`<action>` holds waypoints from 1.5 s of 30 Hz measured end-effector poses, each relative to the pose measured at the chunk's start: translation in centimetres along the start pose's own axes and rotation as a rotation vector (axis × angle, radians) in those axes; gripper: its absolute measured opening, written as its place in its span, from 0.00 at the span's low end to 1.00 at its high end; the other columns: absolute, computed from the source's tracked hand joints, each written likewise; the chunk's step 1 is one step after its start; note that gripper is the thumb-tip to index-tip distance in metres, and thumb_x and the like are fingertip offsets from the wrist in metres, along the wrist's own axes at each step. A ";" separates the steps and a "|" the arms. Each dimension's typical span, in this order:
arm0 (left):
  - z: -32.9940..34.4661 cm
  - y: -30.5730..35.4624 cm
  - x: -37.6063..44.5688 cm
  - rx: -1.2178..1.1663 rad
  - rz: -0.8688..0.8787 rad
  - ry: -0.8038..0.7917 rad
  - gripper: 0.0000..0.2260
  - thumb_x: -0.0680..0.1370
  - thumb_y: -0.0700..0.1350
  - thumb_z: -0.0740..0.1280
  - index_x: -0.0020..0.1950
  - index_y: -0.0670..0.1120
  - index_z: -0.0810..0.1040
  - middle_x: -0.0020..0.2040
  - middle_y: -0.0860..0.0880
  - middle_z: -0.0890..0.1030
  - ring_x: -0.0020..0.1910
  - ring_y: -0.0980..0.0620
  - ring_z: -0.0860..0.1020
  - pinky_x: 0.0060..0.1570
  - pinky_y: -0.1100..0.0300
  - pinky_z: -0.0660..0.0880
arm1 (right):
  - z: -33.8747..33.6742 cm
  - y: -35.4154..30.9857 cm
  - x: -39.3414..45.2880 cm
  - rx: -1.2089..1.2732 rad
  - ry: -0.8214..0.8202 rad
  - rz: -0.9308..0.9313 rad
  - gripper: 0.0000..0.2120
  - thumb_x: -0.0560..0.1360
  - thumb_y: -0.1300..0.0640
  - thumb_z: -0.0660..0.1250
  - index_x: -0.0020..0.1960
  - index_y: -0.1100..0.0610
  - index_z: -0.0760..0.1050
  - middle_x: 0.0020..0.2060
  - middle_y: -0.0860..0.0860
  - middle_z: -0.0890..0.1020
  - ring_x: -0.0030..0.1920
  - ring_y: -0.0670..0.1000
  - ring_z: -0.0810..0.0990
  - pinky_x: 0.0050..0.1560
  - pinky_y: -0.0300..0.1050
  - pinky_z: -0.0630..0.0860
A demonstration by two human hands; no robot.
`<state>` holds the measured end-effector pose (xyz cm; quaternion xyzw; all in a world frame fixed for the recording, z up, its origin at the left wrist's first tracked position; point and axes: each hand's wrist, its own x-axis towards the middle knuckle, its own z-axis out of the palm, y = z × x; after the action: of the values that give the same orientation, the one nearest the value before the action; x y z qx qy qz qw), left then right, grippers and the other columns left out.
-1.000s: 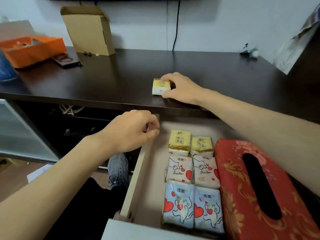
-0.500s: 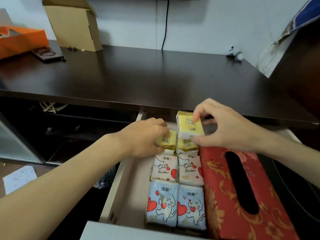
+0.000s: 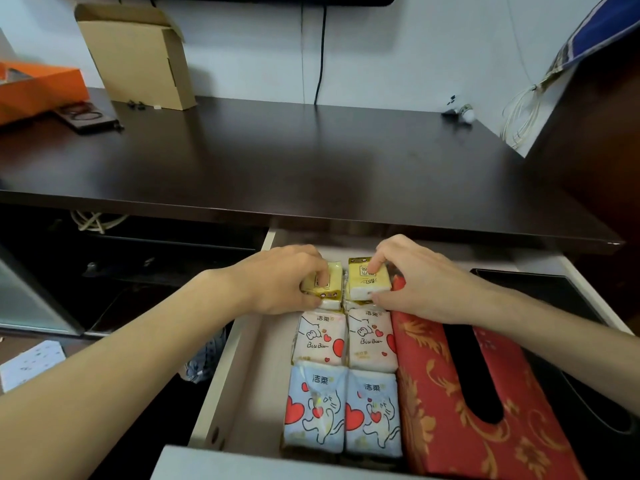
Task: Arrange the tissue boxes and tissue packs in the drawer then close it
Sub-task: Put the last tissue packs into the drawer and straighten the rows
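The pale drawer [image 3: 239, 372] stands pulled out under the dark desk. Inside, tissue packs lie in two columns: two blue heart packs [image 3: 341, 412] at the front, two pink packs [image 3: 346, 337] behind them, yellow packs at the back. My left hand [image 3: 280, 282] grips the left yellow pack [image 3: 329, 282]. My right hand [image 3: 419, 282] holds another yellow pack [image 3: 365, 278], set on top of the right yellow pack beneath. A red floral tissue box [image 3: 460, 403] fills the space right of the packs, and a black box [image 3: 568, 306] lies beyond it.
The dark desk top [image 3: 294, 161] overhangs the drawer's back. On it stand a cardboard box [image 3: 138, 57], an orange box [image 3: 38, 91] and a dark flat object [image 3: 90, 114] at the left. A black cable [image 3: 320, 53] hangs down the wall. Open shelves lie left of the drawer.
My right hand lifted the yellow pack off the desk and brought it down into the drawer's back row. My left hand moved from the drawer's side onto the left yellow pack.
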<state>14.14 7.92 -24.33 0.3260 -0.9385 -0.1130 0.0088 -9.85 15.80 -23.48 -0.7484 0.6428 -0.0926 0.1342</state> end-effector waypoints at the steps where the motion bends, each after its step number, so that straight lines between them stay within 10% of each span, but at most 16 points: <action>1: 0.0 0.0 0.0 0.001 0.002 0.002 0.13 0.75 0.55 0.71 0.57 0.54 0.76 0.57 0.56 0.73 0.53 0.54 0.73 0.53 0.54 0.74 | 0.1 0.0 0.0 -0.009 -0.008 -0.009 0.16 0.74 0.41 0.72 0.59 0.42 0.74 0.60 0.39 0.71 0.52 0.45 0.75 0.50 0.45 0.71; 12: 0.5 -0.5 0.1 0.007 0.022 0.032 0.16 0.76 0.57 0.70 0.62 0.55 0.76 0.68 0.55 0.69 0.61 0.54 0.73 0.50 0.59 0.74 | 0.5 -0.4 -0.3 0.039 0.065 -0.037 0.11 0.74 0.41 0.73 0.53 0.42 0.78 0.53 0.40 0.75 0.51 0.44 0.77 0.52 0.49 0.74; 29: 0.3 0.3 -0.1 0.012 0.010 0.104 0.24 0.76 0.57 0.68 0.71 0.54 0.70 0.62 0.56 0.75 0.59 0.57 0.74 0.52 0.59 0.74 | -0.3 -2.3 0.3 -0.104 -0.033 0.019 0.30 0.70 0.39 0.73 0.70 0.43 0.72 0.57 0.43 0.77 0.57 0.51 0.78 0.54 0.53 0.77; 38: 0.3 -0.5 -0.2 0.003 0.031 0.111 0.23 0.76 0.57 0.69 0.69 0.54 0.70 0.59 0.56 0.75 0.56 0.56 0.75 0.40 0.69 0.66 | -5.2 -3.4 -1.4 -0.028 0.213 -0.154 0.37 0.62 0.28 0.67 0.67 0.40 0.70 0.57 0.38 0.78 0.52 0.42 0.79 0.51 0.52 0.81; 45: 0.4 -0.3 -0.1 0.021 0.017 0.101 0.25 0.75 0.57 0.70 0.70 0.55 0.70 0.60 0.56 0.75 0.57 0.56 0.74 0.41 0.67 0.69 | -4.5 -2.2 -0.7 0.038 0.250 -0.153 0.39 0.65 0.37 0.79 0.71 0.41 0.67 0.61 0.38 0.75 0.54 0.40 0.79 0.53 0.54 0.82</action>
<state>14.37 7.88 -24.77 0.3234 -0.9408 -0.0866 0.0535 -9.30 16.47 -18.51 -0.7751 0.5939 -0.2072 0.0599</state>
